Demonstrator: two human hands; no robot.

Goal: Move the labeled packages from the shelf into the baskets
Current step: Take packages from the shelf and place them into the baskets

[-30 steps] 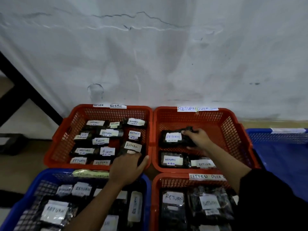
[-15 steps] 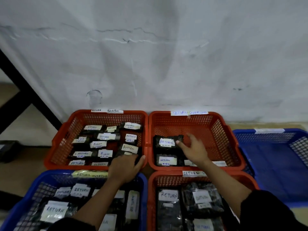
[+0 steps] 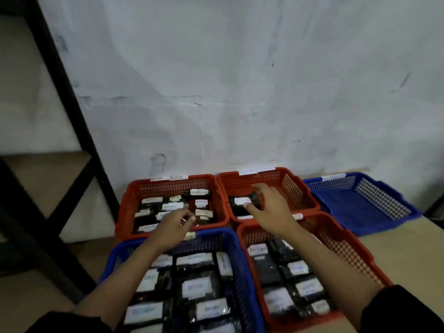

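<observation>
Currently, five baskets stand on the floor against the white wall (image 3: pixel 240 92). The far-left red basket (image 3: pixel 125 212) holds about ten dark labeled packages. The far-right red basket (image 3: pixel 305 193) holds only a few, one of them the black package (image 3: pixel 240 203) with a white label. The near blue basket (image 3: pixel 242 260) and the near red basket (image 3: pixel 355 255) are both well filled with labeled packages. The far blue basket (image 3: pixel 384 203) on the right shows no packages.

Hand state:
- The right hand (image 3: pixel 269 210) reaches over the far-right red basket, fingers spread and loosely bent, just beside the black package. Motion blur makes contact uncertain; it appears to grip nothing.
- The left hand (image 3: pixel 173 224) hovers over the near rim of the far-left red basket, fingers curled. Whether it pinches a small item cannot be told.

Progress assessment: most of the transfer appears complete, since four baskets already contain packages. The black shelf frame (image 3: pixel 60 75) at left shows only bare boards in the visible portion, so the number of packages left cannot be confirmed. The far blue basket and the sparsely loaded far-right red basket offer the remaining capacity.
</observation>
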